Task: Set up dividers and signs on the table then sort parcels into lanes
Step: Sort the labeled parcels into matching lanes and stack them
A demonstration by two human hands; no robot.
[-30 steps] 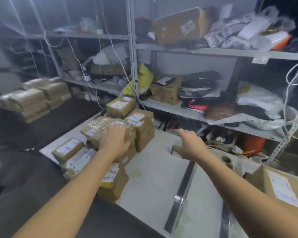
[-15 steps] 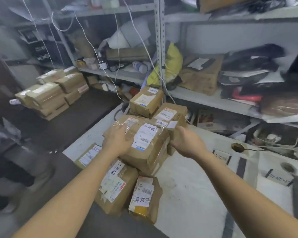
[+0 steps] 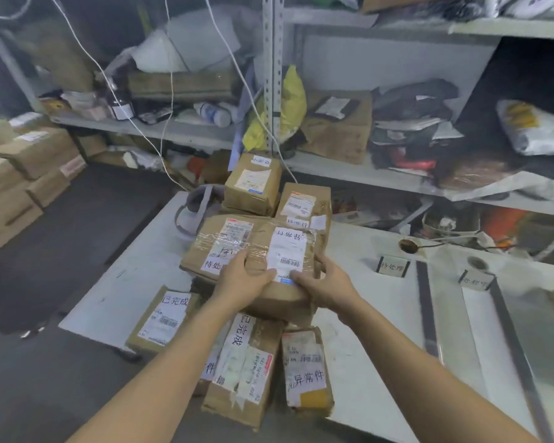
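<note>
A large taped cardboard parcel (image 3: pixel 237 247) with white labels sits on top of a heap of parcels on the white table (image 3: pixel 359 318). My left hand (image 3: pixel 242 279) grips its near edge from the left. My right hand (image 3: pixel 325 281) grips the near right corner. Below it lie three labelled parcels: one at the left (image 3: pixel 162 319), one in the middle (image 3: pixel 243 369), one at the right (image 3: pixel 306 370). Two more parcels (image 3: pixel 253 183) (image 3: pixel 303 203) stand behind. Dark divider strips (image 3: pixel 427 311) (image 3: pixel 518 356) and small signs (image 3: pixel 392 266) (image 3: pixel 475 279) mark lanes on the right.
Metal shelving (image 3: pixel 272 75) full of bags, boxes and cables rises behind the table. A stack of cardboard boxes (image 3: pixel 23 174) stands on the dark floor at the left. White cables (image 3: pixel 160 123) hang down near the table's far corner. A round hole (image 3: pixel 408 246) opens in the tabletop.
My right hand came from the table's middle onto the big parcel. Both hands now hold its near edge, closer together. The view has swung right and down toward the heap.
</note>
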